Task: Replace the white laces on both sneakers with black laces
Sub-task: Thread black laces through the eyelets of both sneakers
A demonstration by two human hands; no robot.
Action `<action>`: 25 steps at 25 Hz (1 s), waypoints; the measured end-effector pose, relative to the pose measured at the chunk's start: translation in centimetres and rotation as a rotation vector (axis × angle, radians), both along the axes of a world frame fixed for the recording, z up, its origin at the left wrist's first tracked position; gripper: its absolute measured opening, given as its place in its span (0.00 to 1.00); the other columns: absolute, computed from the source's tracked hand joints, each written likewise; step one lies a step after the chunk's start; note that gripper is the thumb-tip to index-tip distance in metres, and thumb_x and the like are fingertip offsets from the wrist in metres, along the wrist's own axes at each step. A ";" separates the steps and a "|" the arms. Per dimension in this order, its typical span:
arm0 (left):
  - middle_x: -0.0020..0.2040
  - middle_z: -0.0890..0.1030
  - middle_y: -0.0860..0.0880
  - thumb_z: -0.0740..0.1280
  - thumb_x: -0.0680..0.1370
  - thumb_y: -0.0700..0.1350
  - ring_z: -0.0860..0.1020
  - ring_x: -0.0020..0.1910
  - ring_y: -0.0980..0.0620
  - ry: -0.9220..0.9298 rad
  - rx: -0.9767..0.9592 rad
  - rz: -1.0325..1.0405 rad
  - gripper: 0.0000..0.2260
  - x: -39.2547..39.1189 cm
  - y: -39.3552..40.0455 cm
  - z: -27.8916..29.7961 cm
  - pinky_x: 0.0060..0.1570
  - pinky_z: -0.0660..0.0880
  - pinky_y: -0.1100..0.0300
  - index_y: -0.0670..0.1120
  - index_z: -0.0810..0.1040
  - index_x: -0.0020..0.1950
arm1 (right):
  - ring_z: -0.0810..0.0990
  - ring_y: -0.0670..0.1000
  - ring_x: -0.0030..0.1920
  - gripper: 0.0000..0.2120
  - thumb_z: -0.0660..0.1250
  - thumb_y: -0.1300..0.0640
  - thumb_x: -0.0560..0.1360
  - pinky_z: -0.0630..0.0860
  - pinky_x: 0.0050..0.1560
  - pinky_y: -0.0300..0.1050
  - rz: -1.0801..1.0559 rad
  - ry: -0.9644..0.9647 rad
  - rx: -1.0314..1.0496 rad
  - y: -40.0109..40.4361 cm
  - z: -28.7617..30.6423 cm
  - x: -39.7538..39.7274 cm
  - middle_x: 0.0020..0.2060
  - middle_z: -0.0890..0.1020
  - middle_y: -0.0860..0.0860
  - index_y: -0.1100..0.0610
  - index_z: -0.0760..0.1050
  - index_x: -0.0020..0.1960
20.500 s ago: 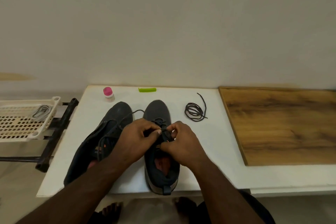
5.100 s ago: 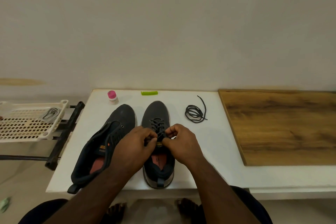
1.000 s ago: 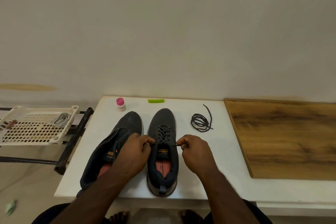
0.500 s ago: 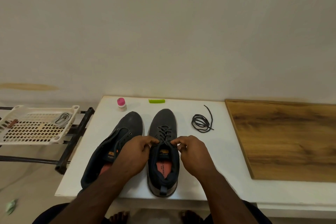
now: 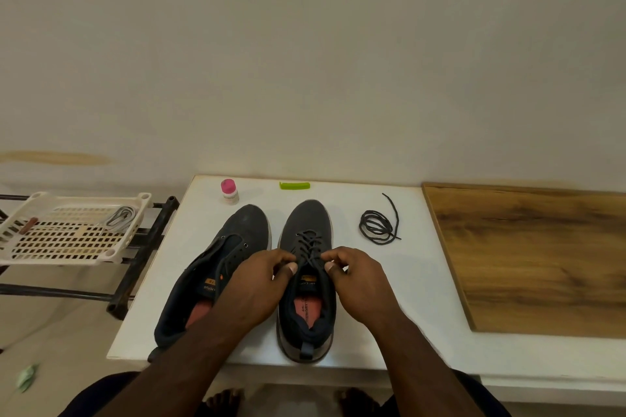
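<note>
Finishing the top of the lacing on the right-hand sneaker looks to be the step in hand. It stands upright on the white worktop, toe to the wall, with a black lace already crossed through its eyelets. Each hand pinches near the tongue: the left hand has its grip closed at the left edge of the lacing, the right hand at the right edge, presumably each on a lace end, though the ends themselves are hidden. To do this well, I'd say draw both ends with even tension, keep the tongue centred, and steady the shoe against sliding. The left-hand sneaker lies tilted beside it with bare eyelets; its coiled black lace waits nearby on the right.
</note>
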State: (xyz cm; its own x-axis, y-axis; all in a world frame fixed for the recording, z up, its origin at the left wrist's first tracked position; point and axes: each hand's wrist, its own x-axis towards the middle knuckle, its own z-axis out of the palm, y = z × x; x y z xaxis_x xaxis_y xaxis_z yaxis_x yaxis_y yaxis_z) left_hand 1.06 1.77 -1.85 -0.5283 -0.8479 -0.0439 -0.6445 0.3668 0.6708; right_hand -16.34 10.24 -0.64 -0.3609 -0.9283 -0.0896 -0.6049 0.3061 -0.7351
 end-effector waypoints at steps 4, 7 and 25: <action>0.39 0.79 0.57 0.66 0.80 0.48 0.76 0.40 0.62 -0.055 -0.012 0.056 0.06 0.0 -0.3 0.2 0.39 0.67 0.67 0.54 0.78 0.43 | 0.76 0.34 0.43 0.10 0.64 0.59 0.81 0.68 0.41 0.23 0.013 -0.021 0.038 -0.1 0.0 -0.2 0.44 0.80 0.38 0.48 0.83 0.53; 0.36 0.79 0.53 0.65 0.80 0.51 0.76 0.37 0.60 -0.040 0.009 0.118 0.07 0.2 -0.1 0.0 0.35 0.66 0.67 0.53 0.76 0.43 | 0.77 0.40 0.47 0.10 0.63 0.60 0.82 0.67 0.45 0.25 0.006 0.005 0.040 -0.1 -0.2 0.0 0.50 0.83 0.44 0.50 0.82 0.54; 0.36 0.83 0.51 0.66 0.80 0.43 0.76 0.28 0.58 0.314 0.317 0.297 0.05 0.1 0.3 1.4 0.33 0.76 0.62 0.50 0.80 0.47 | 0.79 0.45 0.35 0.05 0.68 0.55 0.80 0.80 0.41 0.41 -0.219 -0.540 -0.058 0.6 1.8 -0.3 0.34 0.83 0.47 0.52 0.83 0.50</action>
State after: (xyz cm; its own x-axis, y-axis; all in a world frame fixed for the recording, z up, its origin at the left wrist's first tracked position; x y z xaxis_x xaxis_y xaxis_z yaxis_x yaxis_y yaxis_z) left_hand 1.12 2.06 -0.47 -0.2966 -0.9337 -0.2004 -0.4407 -0.0524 0.8961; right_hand -16.60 10.87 1.14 -0.4627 -0.8460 -0.2650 -0.0672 0.3316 -0.9410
